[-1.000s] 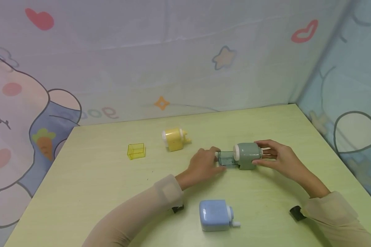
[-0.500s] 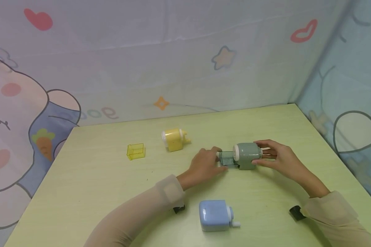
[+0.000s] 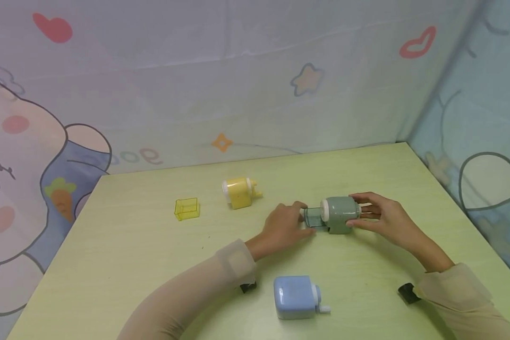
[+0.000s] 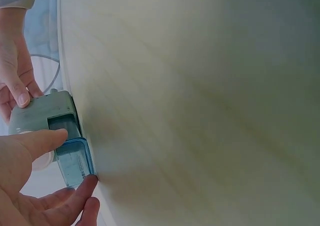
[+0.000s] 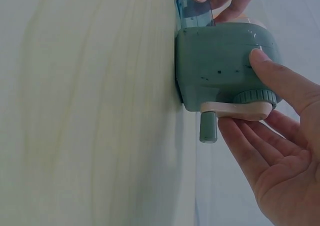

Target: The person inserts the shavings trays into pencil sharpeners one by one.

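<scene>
A green crank pencil sharpener (image 3: 341,215) sits on the table, its cream front ring facing left. My right hand (image 3: 388,218) holds the body from the right, thumb on the near side. In the right wrist view its crank handle (image 5: 208,127) points away from the drawer end. The clear teal shavings drawer (image 3: 314,218) stands partly out of the sharpener's left side. My left hand (image 3: 281,230) pinches the drawer's outer end between thumb and fingers. The left wrist view shows the drawer (image 4: 76,162) lined up with the slot in the body.
A yellow sharpener (image 3: 239,192) stands farther back, with a clear yellow drawer (image 3: 187,209) apart on its left. Nearer the person is a blue sharpener (image 3: 294,297) with a white crank. A printed cloth wall (image 3: 255,94) rises behind the table.
My left hand has moved slightly right, and the teal drawer has slid a little deeper into the green sharpener. The right hand has kept its hold on the body.
</scene>
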The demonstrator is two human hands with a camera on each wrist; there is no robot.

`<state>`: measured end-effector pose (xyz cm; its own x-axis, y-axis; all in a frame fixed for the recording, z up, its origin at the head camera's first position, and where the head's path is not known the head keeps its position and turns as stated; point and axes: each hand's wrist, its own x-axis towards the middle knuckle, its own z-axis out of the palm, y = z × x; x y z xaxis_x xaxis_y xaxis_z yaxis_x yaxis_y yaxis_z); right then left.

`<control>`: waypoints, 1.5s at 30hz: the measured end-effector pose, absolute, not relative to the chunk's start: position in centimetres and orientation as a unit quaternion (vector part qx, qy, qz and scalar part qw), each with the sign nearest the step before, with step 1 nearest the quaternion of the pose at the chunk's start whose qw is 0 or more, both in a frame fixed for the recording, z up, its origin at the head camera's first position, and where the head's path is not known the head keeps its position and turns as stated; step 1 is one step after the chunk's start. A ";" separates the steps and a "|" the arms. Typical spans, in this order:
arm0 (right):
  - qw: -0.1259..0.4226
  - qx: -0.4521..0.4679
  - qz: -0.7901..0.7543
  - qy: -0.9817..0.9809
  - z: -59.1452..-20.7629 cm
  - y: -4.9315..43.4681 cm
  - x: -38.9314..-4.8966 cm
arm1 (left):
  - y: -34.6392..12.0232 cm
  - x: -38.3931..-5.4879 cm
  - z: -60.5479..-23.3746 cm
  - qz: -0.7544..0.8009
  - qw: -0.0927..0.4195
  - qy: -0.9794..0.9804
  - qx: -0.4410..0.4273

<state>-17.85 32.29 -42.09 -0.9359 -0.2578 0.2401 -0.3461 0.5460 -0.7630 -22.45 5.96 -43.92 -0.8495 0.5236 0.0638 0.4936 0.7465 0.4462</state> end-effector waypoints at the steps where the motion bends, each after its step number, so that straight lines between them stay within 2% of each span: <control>1: 0.050 0.172 0.444 -0.878 -42.1 32.3 -17.9 | 6.0 -22.4 -43.9 0.231 0.033 0.933 0.273; 45: 0.053 0.184 0.451 -0.872 -42.0 32.1 -17.8 | 7.8 -22.6 -43.4 0.185 0.021 0.939 0.289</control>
<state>-17.83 32.06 -42.02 -0.9265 -0.2732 0.2586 -0.3689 0.5257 -0.7665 -22.57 7.83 -43.41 -0.8321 0.5504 0.0678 0.5350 0.7645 0.3596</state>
